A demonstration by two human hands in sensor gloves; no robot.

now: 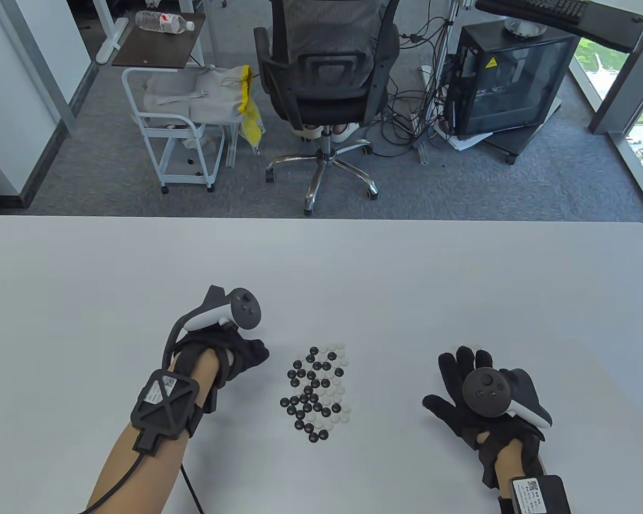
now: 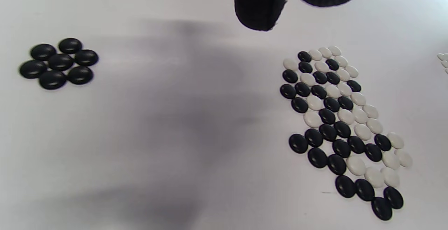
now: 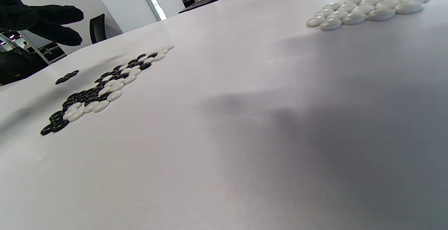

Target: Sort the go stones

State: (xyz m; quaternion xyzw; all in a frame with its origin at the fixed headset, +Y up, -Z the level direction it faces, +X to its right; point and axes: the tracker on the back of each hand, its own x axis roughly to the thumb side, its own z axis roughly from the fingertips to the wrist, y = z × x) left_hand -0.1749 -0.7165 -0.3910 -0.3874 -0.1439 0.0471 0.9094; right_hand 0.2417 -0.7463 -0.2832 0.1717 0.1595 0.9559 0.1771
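Note:
A mixed patch of black and white Go stones lies flat in the middle of the white table. My left hand hovers just left of it, fingers loosely bent and holding nothing; its fingertips hang over bare table. A small cluster of black stones sits left of the mixed patch; in the table view my left hand hides it. My right hand lies spread to the right of the patch. A group of white stones lies near it, hidden in the table view.
Beyond the table's far edge stand an office chair with a seated person, a white cart and a computer case. Bare table surrounds the stones on all sides.

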